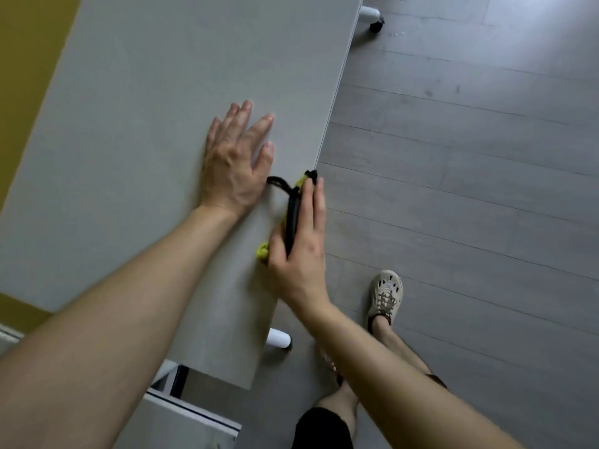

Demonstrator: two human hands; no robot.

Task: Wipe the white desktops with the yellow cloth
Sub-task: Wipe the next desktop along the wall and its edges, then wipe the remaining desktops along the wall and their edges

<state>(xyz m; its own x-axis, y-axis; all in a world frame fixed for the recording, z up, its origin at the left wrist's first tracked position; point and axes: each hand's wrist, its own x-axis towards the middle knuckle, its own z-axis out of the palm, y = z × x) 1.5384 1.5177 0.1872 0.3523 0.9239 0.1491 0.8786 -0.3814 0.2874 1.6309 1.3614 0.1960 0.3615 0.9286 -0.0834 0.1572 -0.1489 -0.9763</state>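
Observation:
The white desktop (136, 150) runs from the upper middle down to the lower centre. My left hand (235, 160) lies flat on it with fingers spread, near the right edge. My right hand (299, 241) covers the yellow cloth (263, 250) at that right edge, fingers stretched along the edge and thumb on the top. A black strap (291, 209) runs across the hand's back. Only small yellow bits of the cloth show, below the thumb and at the fingertips.
Grey plank floor (470, 189) fills the right side. White table legs with castors stand at the top (372, 17) and under the near end (279, 339). My foot in a beige shoe (385, 294) is close to the table. A second desk (181, 422) lies bottom left.

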